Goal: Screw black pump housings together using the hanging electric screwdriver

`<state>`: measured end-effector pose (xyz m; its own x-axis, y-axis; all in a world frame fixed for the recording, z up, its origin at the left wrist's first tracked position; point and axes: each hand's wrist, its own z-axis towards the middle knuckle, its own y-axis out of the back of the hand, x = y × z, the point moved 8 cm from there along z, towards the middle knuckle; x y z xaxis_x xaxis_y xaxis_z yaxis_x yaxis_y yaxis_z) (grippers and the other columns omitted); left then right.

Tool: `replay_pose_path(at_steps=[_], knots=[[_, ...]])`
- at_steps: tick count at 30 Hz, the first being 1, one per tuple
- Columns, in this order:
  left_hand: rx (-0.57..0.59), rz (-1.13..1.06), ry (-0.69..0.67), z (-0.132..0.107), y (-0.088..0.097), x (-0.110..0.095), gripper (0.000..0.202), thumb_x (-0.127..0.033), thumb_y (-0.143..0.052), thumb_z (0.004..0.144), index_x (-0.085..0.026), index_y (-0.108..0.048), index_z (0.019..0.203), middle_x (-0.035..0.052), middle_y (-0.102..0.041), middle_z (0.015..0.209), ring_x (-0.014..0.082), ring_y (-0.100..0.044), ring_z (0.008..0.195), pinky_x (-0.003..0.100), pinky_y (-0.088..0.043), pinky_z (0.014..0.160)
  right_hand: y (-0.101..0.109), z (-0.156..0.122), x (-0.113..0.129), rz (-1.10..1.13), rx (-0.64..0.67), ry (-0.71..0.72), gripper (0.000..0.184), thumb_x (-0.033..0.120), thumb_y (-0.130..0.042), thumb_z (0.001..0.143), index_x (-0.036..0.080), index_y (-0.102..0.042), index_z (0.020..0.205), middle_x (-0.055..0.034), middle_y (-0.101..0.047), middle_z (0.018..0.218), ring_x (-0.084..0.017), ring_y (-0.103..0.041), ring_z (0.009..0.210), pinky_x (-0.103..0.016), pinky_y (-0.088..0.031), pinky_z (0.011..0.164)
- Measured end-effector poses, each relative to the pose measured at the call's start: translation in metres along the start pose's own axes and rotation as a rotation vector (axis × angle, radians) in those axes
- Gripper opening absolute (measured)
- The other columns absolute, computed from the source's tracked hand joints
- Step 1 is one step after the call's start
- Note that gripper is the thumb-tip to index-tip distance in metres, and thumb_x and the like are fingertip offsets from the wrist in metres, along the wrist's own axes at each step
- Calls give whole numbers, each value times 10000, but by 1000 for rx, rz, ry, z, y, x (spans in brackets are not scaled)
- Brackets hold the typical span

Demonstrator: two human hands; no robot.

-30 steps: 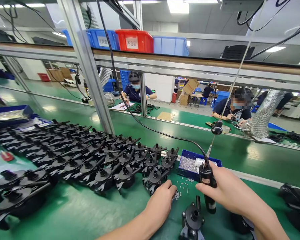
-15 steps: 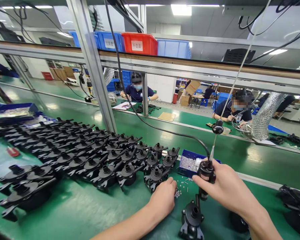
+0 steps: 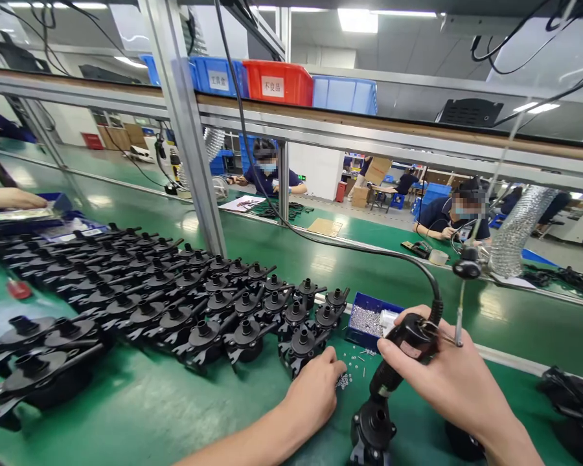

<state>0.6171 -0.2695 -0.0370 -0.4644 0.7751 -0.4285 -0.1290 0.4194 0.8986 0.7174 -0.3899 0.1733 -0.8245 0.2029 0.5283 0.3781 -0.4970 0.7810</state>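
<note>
My right hand (image 3: pixel 447 369) is wrapped round a black electric screwdriver (image 3: pixel 408 346). Tilted, with its lower end down to the left, the tool overlaps the top of a black pump housing (image 3: pixel 373 427) on the green bench; its tip is hidden. My left hand (image 3: pixel 315 388) is closed in a pinch at the edge of a small pile of metal nuts or washers (image 3: pixel 343 380), and whatever lies between its fingertips cannot be made out. Behind the pile, a blue bin (image 3: pixel 366 336) holds many small metal parts and a white piece.
Rows of black pump housings (image 3: pixel 175 317) cover the bench to the left. More dark housings (image 3: pixel 576 404) lie at the right edge. A co-worker's hand (image 3: pixel 10 198) reaches over a tray at far left. A metal post (image 3: pixel 184 129) and a hanging cable (image 3: pixel 330 244) stand ahead.
The screwdriver has gone from nearly upright to tilted, its lower end now over the pump housing and my right hand further right. My left hand has barely moved. A co-worker's hand has appeared at far left.
</note>
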Motion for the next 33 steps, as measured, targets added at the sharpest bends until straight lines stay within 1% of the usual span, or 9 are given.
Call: replay_pose_path(at_steps=[7,12,15,19,22,24,26,29,33], knots=[[76,192,24,-2,-1,-9,460,98,-441,878,-121,-804,1059,161,-697,1070,323,-666,1207,362,-509,1054,5,-1,0,-39,56,-29,347,413,-644,983,270,-436,745,36,-502,643,-196,-496,631,-323,-423,602],[54,245,87,-6,5,-4,542,124,-356,903,-128,-778,1132,139,-719,1187,215,-715,986,296,-537,956,6,-7,-2,-43,98,-58,407,421,-634,987,271,-365,721,41,-482,626,-185,-421,603,-330,-380,593],[55,282,81,-6,4,-4,533,133,-361,915,-121,-773,1139,135,-734,1194,213,-735,999,289,-550,975,14,-10,-1,-65,-11,-20,395,406,-648,979,272,-387,715,36,-524,649,-184,-455,609,-334,-414,613],[74,353,40,-1,-6,-8,538,173,-384,882,-71,-776,1158,195,-737,1198,312,-704,1247,382,-520,1141,31,-17,2,29,-261,12,224,424,-721,960,267,-606,848,41,-580,646,-191,-560,614,-314,-509,619],[69,346,25,-1,-10,-10,518,163,-378,888,-20,-747,1202,247,-714,1239,372,-654,1347,439,-538,1122,41,-25,3,159,-408,-37,196,424,-779,908,260,-673,893,34,-662,686,-189,-636,625,-277,-580,627],[49,313,17,-4,-7,-12,468,119,-425,920,-46,-711,1252,228,-697,1292,351,-661,1334,411,-551,1072,43,-29,3,195,-437,-84,185,418,-781,885,264,-677,884,33,-682,713,-179,-644,613,-253,-592,607],[-2,189,-3,-8,-2,-15,335,5,-461,1008,-121,-678,1231,148,-701,1267,267,-705,1194,340,-546,988,40,-29,3,209,-416,-109,177,419,-766,885,270,-671,873,39,-663,714,-164,-615,584,-237,-579,571],[-61,-287,-19,-13,2,-17,227,-165,-415,1109,-195,-606,990,20,-672,986,168,-625,899,284,-450,802,33,-26,4,220,-364,-89,182,423,-758,898,273,-660,866,42,-627,703,-154,-558,568,-237,-543,536],[122,-830,111,-10,-25,-16,263,-223,-521,1048,-212,-467,791,-54,-477,723,125,-432,693,275,-301,660,26,-22,4,246,-332,-59,193,429,-756,912,270,-654,872,50,-584,679,-158,-542,578,-250,-532,543]])
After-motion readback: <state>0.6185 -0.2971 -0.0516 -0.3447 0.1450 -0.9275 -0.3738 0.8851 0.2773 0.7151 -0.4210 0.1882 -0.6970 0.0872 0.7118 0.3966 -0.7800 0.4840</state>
